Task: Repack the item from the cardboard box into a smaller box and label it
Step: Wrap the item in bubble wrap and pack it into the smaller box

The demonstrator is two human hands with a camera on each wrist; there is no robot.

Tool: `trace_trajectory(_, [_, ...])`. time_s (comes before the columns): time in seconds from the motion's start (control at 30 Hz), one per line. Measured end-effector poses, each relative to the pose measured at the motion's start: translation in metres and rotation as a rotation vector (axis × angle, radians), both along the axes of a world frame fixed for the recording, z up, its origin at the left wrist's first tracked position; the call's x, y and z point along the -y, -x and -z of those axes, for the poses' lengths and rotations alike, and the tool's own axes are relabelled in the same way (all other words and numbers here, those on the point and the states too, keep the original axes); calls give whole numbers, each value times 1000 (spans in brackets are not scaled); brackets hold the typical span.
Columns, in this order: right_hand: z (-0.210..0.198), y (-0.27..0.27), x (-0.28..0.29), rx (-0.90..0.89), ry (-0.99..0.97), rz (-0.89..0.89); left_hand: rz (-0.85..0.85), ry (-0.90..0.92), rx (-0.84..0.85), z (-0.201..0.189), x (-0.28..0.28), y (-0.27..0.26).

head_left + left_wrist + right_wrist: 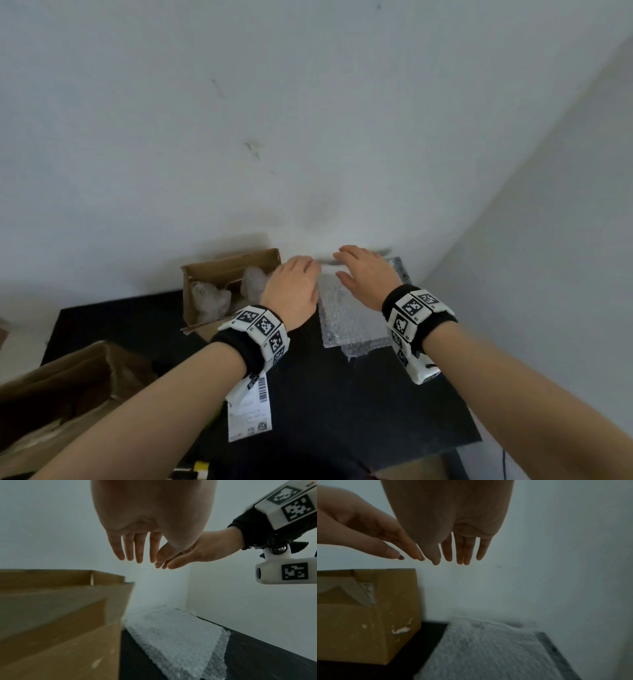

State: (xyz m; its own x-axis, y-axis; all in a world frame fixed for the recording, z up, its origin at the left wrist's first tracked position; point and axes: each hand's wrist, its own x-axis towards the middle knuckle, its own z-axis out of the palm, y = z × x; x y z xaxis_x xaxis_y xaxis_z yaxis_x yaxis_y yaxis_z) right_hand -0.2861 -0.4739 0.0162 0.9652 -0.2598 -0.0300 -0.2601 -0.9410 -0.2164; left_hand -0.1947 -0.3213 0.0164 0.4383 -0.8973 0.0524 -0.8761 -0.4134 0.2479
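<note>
A small open cardboard box (219, 274) with pale stuffing inside stands on the black table (342, 394) against the wall. A sheet of bubble wrap (352, 315) lies flat to its right. My left hand (294, 284) hovers between the box and the wrap, fingers straight, holding nothing. My right hand (366, 274) hovers over the wrap's far end, fingers straight, also empty. In the wrist views both hands (135, 547) (464, 549) are well above the wrap (175, 639) (488, 649) and beside the box (60, 622) (366, 608). A larger open cardboard box (61, 394) sits at the near left.
A white shipping label (250, 411) lies on the table under my left forearm. The white wall (308, 120) rises directly behind the box and wrap, with a second wall close on the right. Something yellow and black (198, 469) shows at the near edge.
</note>
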Motion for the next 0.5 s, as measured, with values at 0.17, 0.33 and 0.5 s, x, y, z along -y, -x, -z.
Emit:
trace_trajectory(0.17, [28,45,36,-119,-7,85,66,-61,-55,23,35,31])
trace_trajectory(0.33, [66,68,63,-230,-90,115,61,-235,-128,54,58,40])
trace_trajectory(0.5, [99,77,77,-355,-152,88,16,-401,-215,90,67,39])
